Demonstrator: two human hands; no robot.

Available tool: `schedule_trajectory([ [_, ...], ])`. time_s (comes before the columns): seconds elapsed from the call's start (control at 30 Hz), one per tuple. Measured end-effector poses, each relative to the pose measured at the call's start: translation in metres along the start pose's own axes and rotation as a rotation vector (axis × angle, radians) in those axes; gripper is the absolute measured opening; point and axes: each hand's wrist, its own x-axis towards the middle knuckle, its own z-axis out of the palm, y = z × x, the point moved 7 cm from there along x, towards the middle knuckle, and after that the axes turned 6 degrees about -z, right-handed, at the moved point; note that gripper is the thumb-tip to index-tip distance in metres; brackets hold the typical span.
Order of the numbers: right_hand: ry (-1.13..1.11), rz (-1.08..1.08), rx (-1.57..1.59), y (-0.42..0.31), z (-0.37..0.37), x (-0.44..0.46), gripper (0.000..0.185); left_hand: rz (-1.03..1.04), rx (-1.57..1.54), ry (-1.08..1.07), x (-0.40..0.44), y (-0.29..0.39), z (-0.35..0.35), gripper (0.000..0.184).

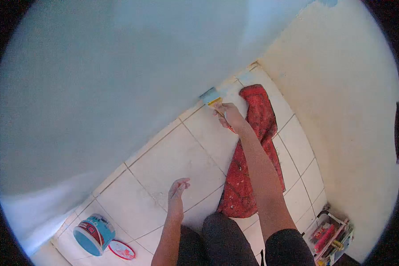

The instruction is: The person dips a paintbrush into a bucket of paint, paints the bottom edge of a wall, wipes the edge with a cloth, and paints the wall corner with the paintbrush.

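My right hand (pixel 229 116) is closed round the handle of a wide paintbrush (pixel 211 97). Blue paint coats its bristles, which meet the bottom edge of the blue wall (pixel 119 80) where it joins the tiled floor. My left hand (pixel 178 188) hangs over the tiles near my knee, loosely curled with the fingers a little apart and nothing visible in it. Under my right forearm lies a crumpled red speckled cloth (pixel 239 190), partly hidden by the arm.
A paint bucket (pixel 94 235) with blue inside stands at lower left, its red-rimmed lid (pixel 122 250) beside it. At lower right, an open container (pixel 328 237) of mixed items sits against the cream wall (pixel 341 111). White tiles (pixel 173 150) cover the floor.
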Motion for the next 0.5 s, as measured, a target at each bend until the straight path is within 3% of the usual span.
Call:
schedule_trajectory([
  [0.3,0.114,0.045,0.146,0.016,-0.028,-0.026,0.029,0.028,0.016,-0.011,0.006,-0.002,-0.007,0.024],
  [0.5,-0.022,-0.039,0.134,-0.014,-0.003,-0.005,0.030,-0.002,0.033,-0.018,0.004,-0.001,0.008,0.023],
])
